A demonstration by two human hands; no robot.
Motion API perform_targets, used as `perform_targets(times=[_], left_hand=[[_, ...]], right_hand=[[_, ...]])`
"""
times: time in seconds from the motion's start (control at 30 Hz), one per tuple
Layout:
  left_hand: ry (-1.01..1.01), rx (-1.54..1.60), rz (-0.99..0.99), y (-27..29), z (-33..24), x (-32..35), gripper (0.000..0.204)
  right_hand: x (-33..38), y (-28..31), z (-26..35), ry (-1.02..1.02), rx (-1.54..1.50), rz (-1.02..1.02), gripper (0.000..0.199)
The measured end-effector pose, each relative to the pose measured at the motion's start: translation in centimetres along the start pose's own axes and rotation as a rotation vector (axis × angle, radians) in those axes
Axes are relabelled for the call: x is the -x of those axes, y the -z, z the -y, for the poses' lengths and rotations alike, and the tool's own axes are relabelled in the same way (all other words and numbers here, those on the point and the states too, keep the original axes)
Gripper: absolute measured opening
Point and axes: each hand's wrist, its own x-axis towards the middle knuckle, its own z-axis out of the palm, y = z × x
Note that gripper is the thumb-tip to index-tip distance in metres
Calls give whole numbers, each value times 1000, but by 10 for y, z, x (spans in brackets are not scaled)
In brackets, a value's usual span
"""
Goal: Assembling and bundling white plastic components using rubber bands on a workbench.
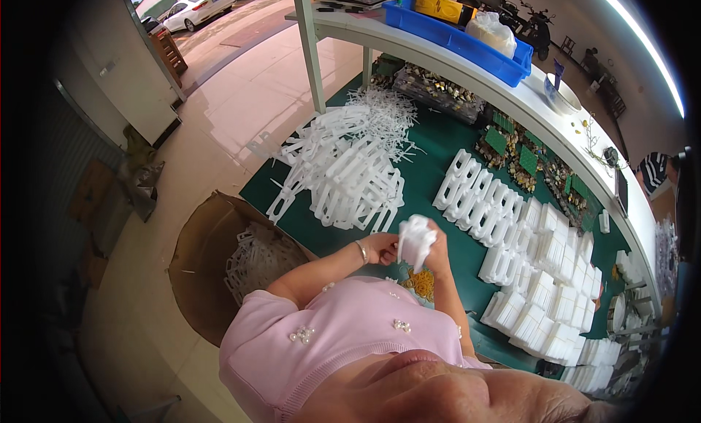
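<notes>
My right hand (438,249) grips a stack of white plastic pieces (416,240), slightly blurred, in front of my chest. Close beside the stack, my left hand (381,248) has its fingers drawn together; what they hold is hidden. A pile of yellow rubber bands (421,283) lies on the green tabletop (314,237) just below the stack. Beyond my hands is a heap of loose white plastic frames (350,167), with thin white plastic strips (387,112) behind it. To the right stand rows of white frame stacks (482,196) and many bundled white stacks (540,291).
An open cardboard box (193,255) with white pieces inside stands at the left. A raised white shelf (544,94) runs along the table's far side, carrying a blue tray (453,36) and a bowl (562,94). Small metallic parts and green blocks (527,158) lie beneath it. Another person (652,171) is at far right.
</notes>
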Motion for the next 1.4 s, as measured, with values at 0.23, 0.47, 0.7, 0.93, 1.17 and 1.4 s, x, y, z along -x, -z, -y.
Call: perform_targets(times=[0.23,0.47,0.7,0.93,1.17,1.4], left_hand=[[-330,157,127,29,26,-38,23],[-855,-13,-162,-10,-10,0,8],[-1006,-211,-61,-74,-65,71,18],[-1161,-1031,-474,-99,-54,47,10],[-1257,-1227,-371,-77,-40,52,21],[-1122,-1154,-383,-93,-52,21,21]], right_hand=[[-5,-11,7,280,588,241,38],[-20,-23,56,119,165,-147,27],[-15,-6,6,-439,-282,-191,20],[-6,-2,-8,-567,-76,-204,23],[-3,5,-24,-565,-522,-174,23],[4,22,-67,-503,-970,-163,16]])
